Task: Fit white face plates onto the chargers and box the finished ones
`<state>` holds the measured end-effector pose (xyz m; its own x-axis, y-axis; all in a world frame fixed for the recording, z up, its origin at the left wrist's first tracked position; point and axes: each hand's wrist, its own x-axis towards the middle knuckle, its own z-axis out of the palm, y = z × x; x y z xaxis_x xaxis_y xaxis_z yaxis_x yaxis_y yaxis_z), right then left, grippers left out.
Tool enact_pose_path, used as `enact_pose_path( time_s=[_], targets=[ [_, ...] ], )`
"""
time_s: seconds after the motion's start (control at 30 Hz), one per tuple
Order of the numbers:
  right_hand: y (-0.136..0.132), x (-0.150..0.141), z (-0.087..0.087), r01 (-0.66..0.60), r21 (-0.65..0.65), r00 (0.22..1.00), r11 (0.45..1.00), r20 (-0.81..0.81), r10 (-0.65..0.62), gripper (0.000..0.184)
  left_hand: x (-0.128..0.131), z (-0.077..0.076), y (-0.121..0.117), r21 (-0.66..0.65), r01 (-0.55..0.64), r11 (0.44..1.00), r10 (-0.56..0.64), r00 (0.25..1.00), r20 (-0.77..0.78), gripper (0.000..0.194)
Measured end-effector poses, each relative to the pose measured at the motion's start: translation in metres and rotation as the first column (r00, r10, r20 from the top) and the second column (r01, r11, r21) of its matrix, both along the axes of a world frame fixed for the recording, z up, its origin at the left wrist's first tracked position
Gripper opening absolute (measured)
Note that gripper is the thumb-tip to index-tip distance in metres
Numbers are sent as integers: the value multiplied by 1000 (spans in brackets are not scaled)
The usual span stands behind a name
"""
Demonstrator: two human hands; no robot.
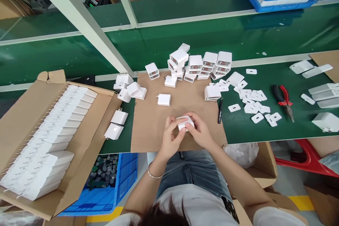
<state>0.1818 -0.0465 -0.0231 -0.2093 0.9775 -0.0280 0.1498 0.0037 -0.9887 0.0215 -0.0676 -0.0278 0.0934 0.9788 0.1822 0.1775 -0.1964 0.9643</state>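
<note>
Both my hands meet over the near edge of a brown cardboard sheet. My left hand and my right hand are closed together around one white charger block, fingers pressed on its sides. A single charger with prongs lies just beyond my hands. A heap of white charger shells with red-marked open faces is stacked at the sheet's far edge. Several flat white cover plates are scattered on the green mat to the right.
A cardboard box at left holds rows of finished white chargers. Loose chargers lie beside it. A black pen and red-handled pliers rest on the mat. A blue crate sits below the table.
</note>
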Motion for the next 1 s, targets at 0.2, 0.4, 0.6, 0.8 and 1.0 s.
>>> enact_pose_path(
  time_s=[0.2, 0.4, 0.6, 0.8, 1.0],
  targets=[
    [0, 2, -6, 29, 61, 1000, 998, 1, -29, 54, 1, 1, 0, 25, -13, 1000, 14, 1000, -22, 30],
    [-1, 1, -4, -9, 31, 999, 999, 33, 8, 41, -1, 7, 2, -13, 12, 1000, -12, 1000, -16, 32],
    [-1, 2, -6, 19, 33, 1000, 999, -7, -18, 40, -4, 7, 0, -45, 50, 998, -52, 998, -44, 38],
    [2, 2, -4, -60, 104, 996, 993, 75, 52, 40, -6, 6, -3, 28, 12, 1000, -7, 986, -165, 34],
    [-1, 13, 11, -79, 193, 957, 978, 290, 20, 47, -50, 15, 6, 85, -12, 996, 43, 928, -369, 33]
  ],
)
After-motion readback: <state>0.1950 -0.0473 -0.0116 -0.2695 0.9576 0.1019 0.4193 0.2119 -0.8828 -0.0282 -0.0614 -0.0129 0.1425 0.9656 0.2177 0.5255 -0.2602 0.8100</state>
